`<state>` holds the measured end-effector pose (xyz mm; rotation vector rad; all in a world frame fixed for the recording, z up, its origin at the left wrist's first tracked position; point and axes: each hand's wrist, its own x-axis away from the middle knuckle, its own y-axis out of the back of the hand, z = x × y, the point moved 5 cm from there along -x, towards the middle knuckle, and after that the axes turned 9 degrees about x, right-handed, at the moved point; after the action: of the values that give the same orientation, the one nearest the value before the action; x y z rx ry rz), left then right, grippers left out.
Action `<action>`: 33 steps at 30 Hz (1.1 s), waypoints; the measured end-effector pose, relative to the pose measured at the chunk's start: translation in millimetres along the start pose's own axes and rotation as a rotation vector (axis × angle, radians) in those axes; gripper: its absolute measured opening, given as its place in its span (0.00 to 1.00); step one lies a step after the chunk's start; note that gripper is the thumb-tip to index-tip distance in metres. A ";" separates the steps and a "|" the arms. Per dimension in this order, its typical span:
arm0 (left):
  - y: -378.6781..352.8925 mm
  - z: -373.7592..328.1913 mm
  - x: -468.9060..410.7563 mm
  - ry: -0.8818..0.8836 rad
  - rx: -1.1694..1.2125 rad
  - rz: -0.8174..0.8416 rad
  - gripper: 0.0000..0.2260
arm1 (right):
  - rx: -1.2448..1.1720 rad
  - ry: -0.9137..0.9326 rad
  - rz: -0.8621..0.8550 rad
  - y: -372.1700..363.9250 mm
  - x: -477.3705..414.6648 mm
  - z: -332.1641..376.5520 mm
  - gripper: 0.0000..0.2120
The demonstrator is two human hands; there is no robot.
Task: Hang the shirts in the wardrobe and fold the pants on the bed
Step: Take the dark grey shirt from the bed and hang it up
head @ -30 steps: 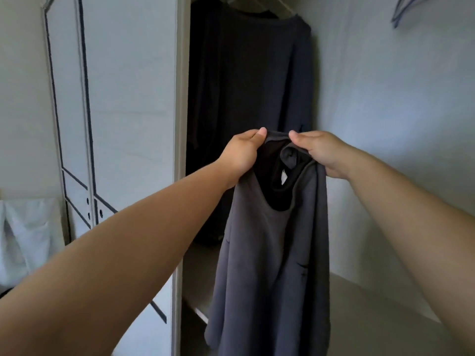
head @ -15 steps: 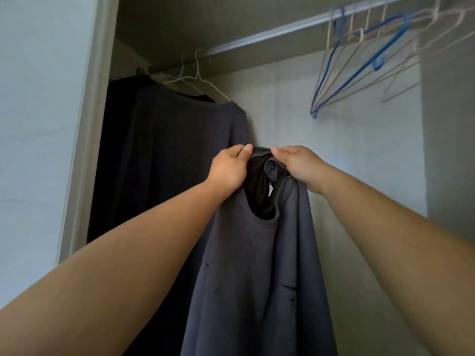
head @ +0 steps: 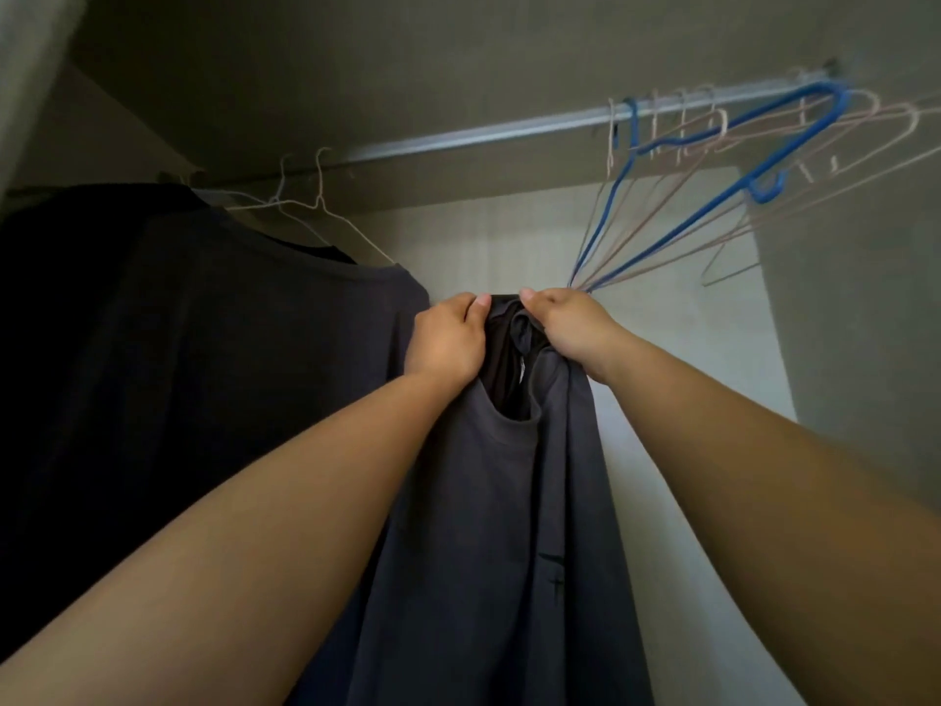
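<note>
Two hands — left hand [head: 448,343], right hand [head: 570,331] — grip one grey shirt [head: 489,527].

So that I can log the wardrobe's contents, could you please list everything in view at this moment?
Grey shirt: one, dark grey, held up in the middle, not on a hanger.
Hung shirt: one, dark navy, on a wire hanger at the left.
Black garment: one, far left, partly out of view.
White wire hangers: two hooks visible, on the rail's left end.
Rail: one, silver, across the top.
Blue hanger: one, empty, on the rail at the right.
Pale wire hangers: several, pinkish, empty, beside the blue one.
Left hand: grips the grey shirt's neckline.
Right hand: grips the neckline's other side.
</note>
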<state>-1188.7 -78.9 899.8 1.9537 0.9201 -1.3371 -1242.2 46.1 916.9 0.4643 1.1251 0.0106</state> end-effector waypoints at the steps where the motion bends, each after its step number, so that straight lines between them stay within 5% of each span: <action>1: -0.9 -2.7 -11.2 -0.034 -0.012 -0.004 0.18 | -0.017 0.011 -0.023 4.0 -9.7 0.8 0.20; 13: -61.0 18.7 -73.3 -0.022 -0.061 0.054 0.16 | 0.085 -0.052 0.153 21.8 -41.3 -54.2 0.10; 25: -78.1 18.1 -84.7 -0.176 -0.260 -0.024 0.16 | 0.842 0.081 0.293 23.8 -49.3 -58.3 0.13; 33: -78.3 11.1 -84.7 -0.178 -0.305 0.038 0.16 | 1.204 0.435 -0.266 49.5 -55.9 11.5 0.12</action>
<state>-1279.4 -59.6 969.3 1.5882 0.9348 -1.2449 -1245.9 73.5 987.2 1.4169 1.5406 -0.8749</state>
